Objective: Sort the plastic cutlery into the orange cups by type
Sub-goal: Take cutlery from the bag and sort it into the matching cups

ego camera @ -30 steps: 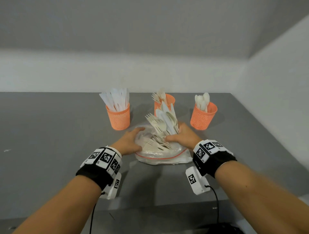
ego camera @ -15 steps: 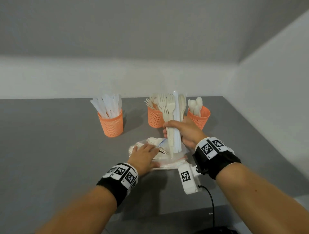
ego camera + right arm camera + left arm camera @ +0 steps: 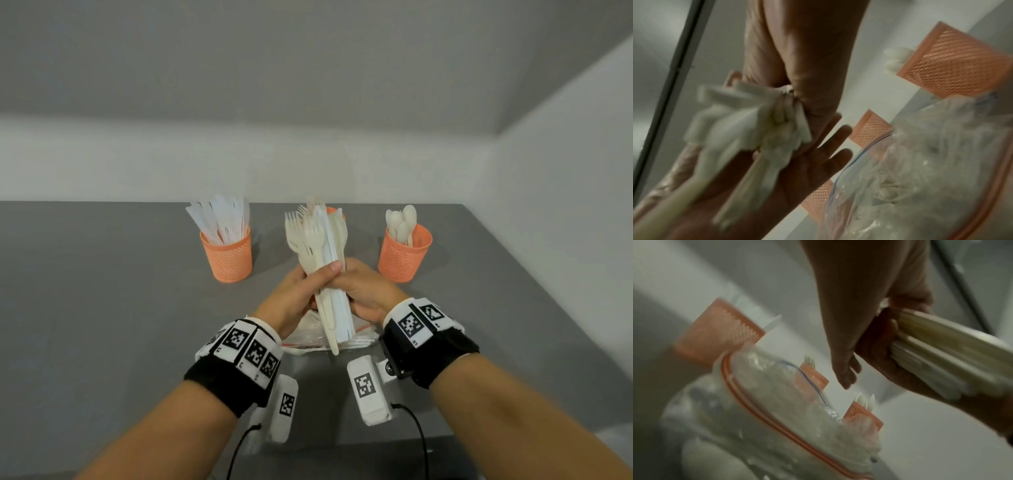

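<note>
Both hands meet at the middle of the head view around one upright bundle of plastic cutlery (image 3: 325,270). The right hand (image 3: 368,291) wraps its fingers around the bundle from the right, and the left hand (image 3: 301,293) lays its thumb across the front of it, the rest of its fingers being hidden behind. Fork heads stand up at the top of the bundle, flat white handles hang below the hands. Under the hands lies a clear zip bag (image 3: 329,334) with a red seal on the grey table (image 3: 102,308). Beyond the left hand stands the orange cup of knives (image 3: 227,255); beyond the right hand stands the orange cup of spoons (image 3: 404,255); the orange cup of forks (image 3: 334,210) is almost hidden behind the bundle.

From the left wrist, blurred, the left hand (image 3: 859,305) reaches down with straight fingers, while the right hand (image 3: 890,353) is curled around the bundle's handles (image 3: 945,350). The zip bag (image 3: 777,410) lies below them, with the three cups beyond it.

From the right wrist, also blurred, the right hand (image 3: 807,56) clasps the bundle (image 3: 748,123), and the left hand (image 3: 797,175) lies flat against it with fingers outstretched. The bag (image 3: 931,170) is to the right of the hands.
</note>
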Demonstrator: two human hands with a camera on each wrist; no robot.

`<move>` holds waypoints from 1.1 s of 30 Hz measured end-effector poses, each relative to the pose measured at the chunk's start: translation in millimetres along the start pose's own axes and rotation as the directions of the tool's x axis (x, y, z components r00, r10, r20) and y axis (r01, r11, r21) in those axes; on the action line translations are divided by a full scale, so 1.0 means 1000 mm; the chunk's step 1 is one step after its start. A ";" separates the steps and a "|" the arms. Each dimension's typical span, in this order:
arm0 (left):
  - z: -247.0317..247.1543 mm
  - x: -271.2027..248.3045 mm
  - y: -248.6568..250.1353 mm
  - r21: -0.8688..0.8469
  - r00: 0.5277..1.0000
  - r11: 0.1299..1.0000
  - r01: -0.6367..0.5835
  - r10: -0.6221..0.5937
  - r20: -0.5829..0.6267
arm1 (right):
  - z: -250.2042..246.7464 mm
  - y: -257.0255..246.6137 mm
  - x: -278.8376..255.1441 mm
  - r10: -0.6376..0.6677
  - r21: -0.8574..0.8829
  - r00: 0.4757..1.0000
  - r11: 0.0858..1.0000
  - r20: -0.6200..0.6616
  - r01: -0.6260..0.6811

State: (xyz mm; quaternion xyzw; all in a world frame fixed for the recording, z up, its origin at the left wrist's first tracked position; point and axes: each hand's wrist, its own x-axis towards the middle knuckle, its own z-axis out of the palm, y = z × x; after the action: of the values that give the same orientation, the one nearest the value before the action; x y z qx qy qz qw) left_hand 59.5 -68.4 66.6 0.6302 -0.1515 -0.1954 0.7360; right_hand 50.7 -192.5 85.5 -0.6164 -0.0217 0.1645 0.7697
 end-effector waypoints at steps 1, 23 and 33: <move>-0.002 -0.001 0.001 -0.071 0.999 0.997 0.037 -0.036 0.025 | 0.004 -0.001 0.000 0.018 -0.051 0.999 0.999 0.034 -0.016; -0.038 -0.001 -0.002 -0.586 0.954 0.806 -0.083 -0.106 -0.280 | 0.038 0.027 0.021 -0.472 -0.830 0.872 0.533 -0.131 0.163; -0.052 -0.010 -0.001 -0.596 0.967 0.800 -0.071 -0.092 -0.239 | 0.042 0.006 0.019 -0.222 -0.846 0.975 0.515 0.022 0.137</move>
State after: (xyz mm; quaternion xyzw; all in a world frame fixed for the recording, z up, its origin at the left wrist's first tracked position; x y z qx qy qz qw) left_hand 75.6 -18.7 57.8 0.3857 0.0177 -0.1543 0.9094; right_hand 57.6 -145.9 86.4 -0.9116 -0.1276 0.0257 0.3900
